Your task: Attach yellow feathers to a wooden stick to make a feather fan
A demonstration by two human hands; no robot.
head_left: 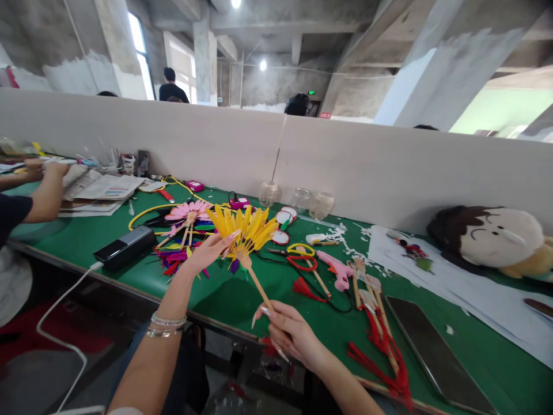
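A fan of yellow feathers (254, 222) on a thin wooden handle (258, 283) is held up above the front of the green table. My right hand (294, 333) is closed around the lower end of the handle. From the left side, my left hand (211, 251) lies against the feathers with its fingers stretched out; its thumb is partly hidden. Behind my left hand lies a pink feather fan (190, 212), above a pile of loose purple and red feathers (175, 259). Right of the yellow fan are scissors (302, 260) with red and yellow handles and a pink glue gun (336, 269).
A black power bank (125, 248) with a white cable stands at left. Wooden sticks with red tassels (380, 323) and a dark phone (436, 351) lie at right. Glass jars (301, 197) stand by the partition (354, 155). Another person's arm (47, 193) works over newspapers (103, 187).
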